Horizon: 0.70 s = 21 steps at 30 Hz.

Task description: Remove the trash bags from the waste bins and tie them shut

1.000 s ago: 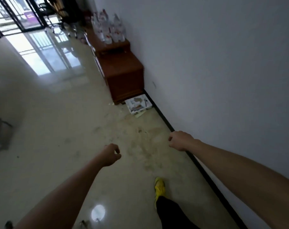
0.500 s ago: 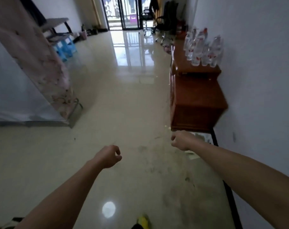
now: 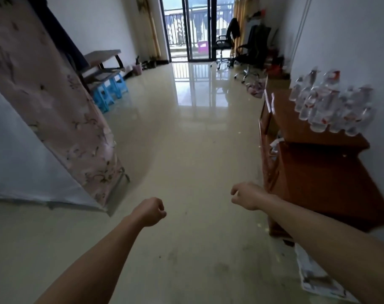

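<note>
Both bare arms reach forward over a glossy cream floor (image 3: pixel 186 150) in a long room. Left hand (image 3: pixel 152 211) is curled into a loose fist, fingers closed on nothing, held in the air above the floor. Right hand (image 3: pixel 244 196) is also loosely curled with the thumb side toward the middle, nothing in it, just beside the front corner of a red-brown wooden cabinet (image 3: pixel 322 185) that runs along the right wall. The cabinet's higher surface carries a cluster of clear water bottles (image 3: pixel 331 106) with red labels, standing upright and packed close together; they are blurred so the count is unclear. Flat printed paper or cardboard (image 3: pixel 316 277) lies on the floor at the cabinet's near end, partly under the right forearm. On the left, a pink flowered cloth (image 3: pixel 61 110) hangs over a frame, with a pale panel (image 3: pixel 15 163) beside it. Behind that, blue plastic stools (image 3: pixel 110 91) sit under a low grey bench (image 3: pixel 101 62). At the far end, glass balcony doors (image 3: pixel 191 29) reflect on the floor, with two black office chairs (image 3: pixel 250 49) near them on the right. A small pink container (image 3: pixel 137 69), possibly a waste bin, stands by the far left wall, well apart from both hands; no trash bag can be made out at this range.
</note>
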Motion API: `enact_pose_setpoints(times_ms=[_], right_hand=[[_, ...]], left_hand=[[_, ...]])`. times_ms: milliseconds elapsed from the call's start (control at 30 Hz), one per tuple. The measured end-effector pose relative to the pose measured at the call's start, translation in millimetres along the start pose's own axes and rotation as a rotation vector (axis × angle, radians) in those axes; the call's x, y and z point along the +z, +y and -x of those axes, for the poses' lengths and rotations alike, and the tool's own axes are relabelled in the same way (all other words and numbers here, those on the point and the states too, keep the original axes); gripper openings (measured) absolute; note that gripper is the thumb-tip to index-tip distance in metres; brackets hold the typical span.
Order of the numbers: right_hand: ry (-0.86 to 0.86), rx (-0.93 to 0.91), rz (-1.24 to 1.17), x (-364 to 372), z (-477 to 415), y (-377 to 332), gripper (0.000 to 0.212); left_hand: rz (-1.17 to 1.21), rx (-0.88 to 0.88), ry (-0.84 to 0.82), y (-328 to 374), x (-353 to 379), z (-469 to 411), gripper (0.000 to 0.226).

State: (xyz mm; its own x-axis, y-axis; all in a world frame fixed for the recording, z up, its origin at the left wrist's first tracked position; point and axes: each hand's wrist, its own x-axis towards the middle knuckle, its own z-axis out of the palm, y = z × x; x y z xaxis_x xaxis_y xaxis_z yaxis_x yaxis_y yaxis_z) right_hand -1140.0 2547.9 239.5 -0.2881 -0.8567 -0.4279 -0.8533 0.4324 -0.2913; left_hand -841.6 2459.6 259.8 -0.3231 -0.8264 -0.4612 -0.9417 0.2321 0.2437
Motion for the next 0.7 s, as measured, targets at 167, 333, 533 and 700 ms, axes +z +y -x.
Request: enact_pose_setpoints(times_ms=[167, 333, 533, 700], right_hand=[[0.009, 0.019, 0.014, -66, -121, -23, 0.036], [-0.007, -0.014, 0.028, -113, -276, -49, 0.036], [-0.033, -0.082, 0.051, -205, -468, -112, 0.038], [-0.046, -0.146, 0.059, -259, -588, -171, 0.035]], left_hand=[[0.040, 0.029, -0.006, 13, -68, -123, 0.028], [0.069, -0.004, 0.007, 13, -126, -252, 0.028], [0.064, -0.096, 0.072, 3, -235, -407, 0.032], [0.078, -0.161, 0.064, -15, -300, -504, 0.031]])
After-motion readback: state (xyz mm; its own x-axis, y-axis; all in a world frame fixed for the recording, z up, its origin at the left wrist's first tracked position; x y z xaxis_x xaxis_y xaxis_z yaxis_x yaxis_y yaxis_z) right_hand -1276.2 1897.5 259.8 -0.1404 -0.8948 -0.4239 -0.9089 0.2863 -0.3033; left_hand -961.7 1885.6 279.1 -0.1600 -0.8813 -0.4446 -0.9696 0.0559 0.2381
